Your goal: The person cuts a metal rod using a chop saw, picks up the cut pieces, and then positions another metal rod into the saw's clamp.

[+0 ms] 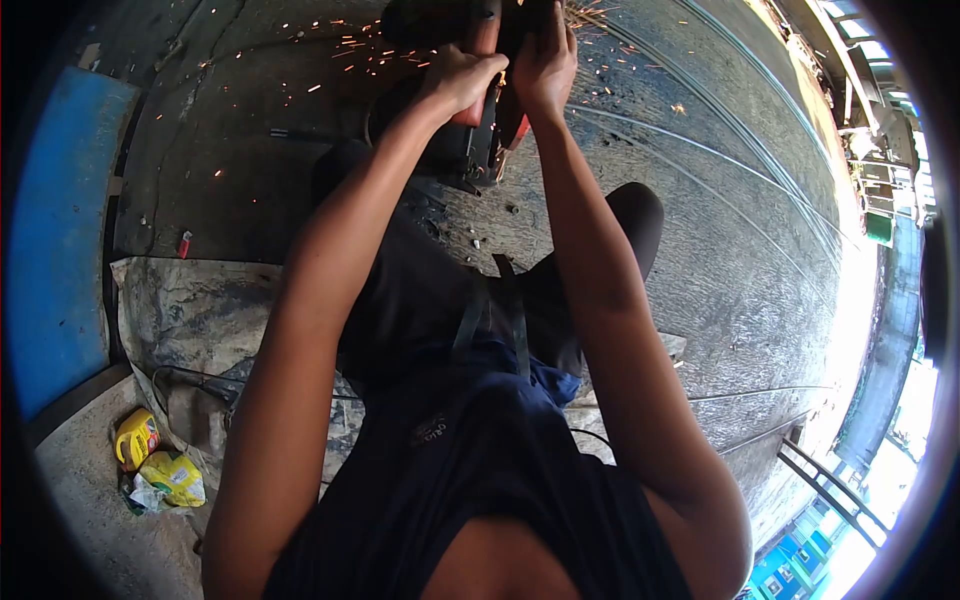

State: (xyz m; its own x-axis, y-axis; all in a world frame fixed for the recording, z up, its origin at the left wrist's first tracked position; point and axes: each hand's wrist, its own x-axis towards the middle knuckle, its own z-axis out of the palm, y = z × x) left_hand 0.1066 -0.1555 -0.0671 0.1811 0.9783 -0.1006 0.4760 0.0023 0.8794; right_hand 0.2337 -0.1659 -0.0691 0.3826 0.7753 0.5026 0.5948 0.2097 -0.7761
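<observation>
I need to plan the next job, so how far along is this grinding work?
Done: nothing finished shows; the cut spot is hidden behind the hands. In hand: the left hand and right hand both grip the red and black power grinder, and orange sparks scatter over the grey concrete floor, so cutting is under way. Left: long thin steel rods lie on the floor; whether they await cutting cannot be told.

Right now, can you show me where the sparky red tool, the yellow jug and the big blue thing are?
red tool [487,120], head view, on its body below the two hands.
yellow jug [136,438], head view, on its side.
blue panel [55,240], head view, on its flat face.
</observation>
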